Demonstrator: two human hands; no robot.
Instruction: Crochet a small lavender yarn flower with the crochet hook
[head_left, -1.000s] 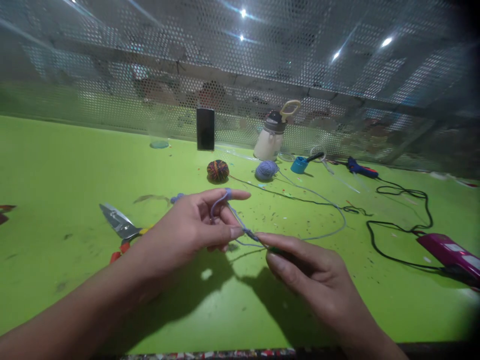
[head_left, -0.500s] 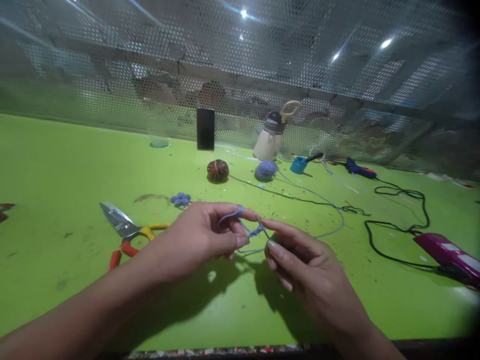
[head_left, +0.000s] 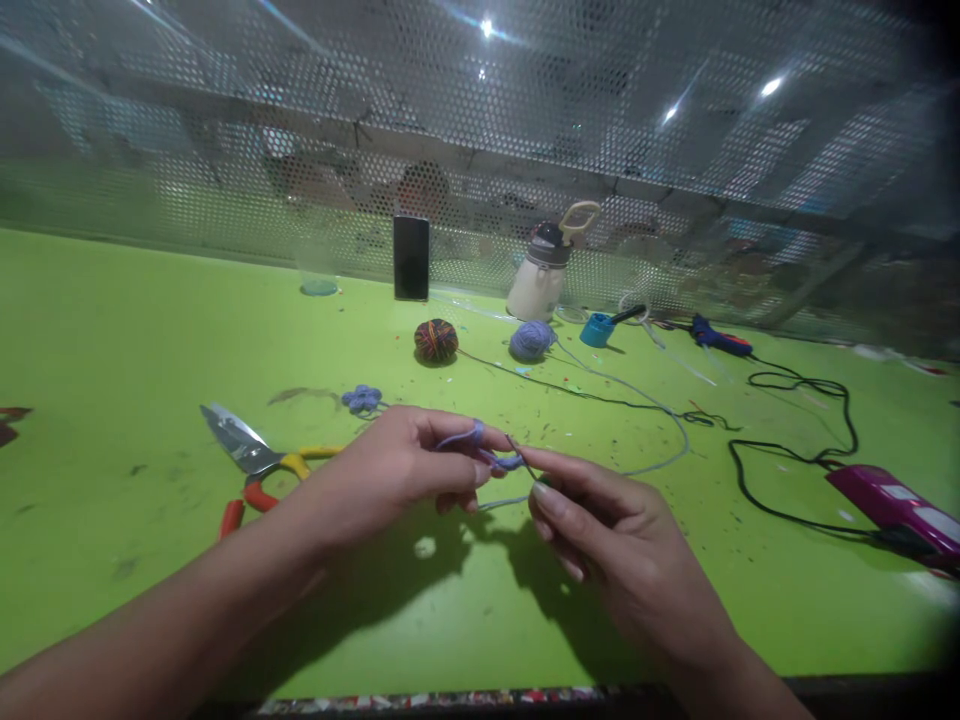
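Note:
Between thumb and fingers, my left hand [head_left: 420, 465] pinches a small piece of lavender crochet work [head_left: 508, 462]. Lavender yarn [head_left: 478, 432] wraps round its raised index finger. My right hand [head_left: 607, 530] is closed on a thin crochet hook [head_left: 523, 458], whose tip points up and left beside the piece. Most of the hook's handle is hidden in the fingers. From the lavender yarn ball [head_left: 532, 341] a strand loops round the right and back to the hands. A finished-looking lavender crocheted flower [head_left: 362, 399] lies beyond my left hand.
Scissors [head_left: 259, 460] with red and yellow handles lie partly behind my left forearm. A multicoloured yarn ball [head_left: 436, 341], phone [head_left: 411, 258], bottle [head_left: 538, 275] and blue pot [head_left: 598, 330] stand farther back. At right are a blue glue gun [head_left: 720, 337], black cord and magenta device [head_left: 896, 510].
The hook has tilted and its tip has shifted slightly left. The crochet piece sits lower and closer to my left fingers, and the yarn between the hands has shifted.

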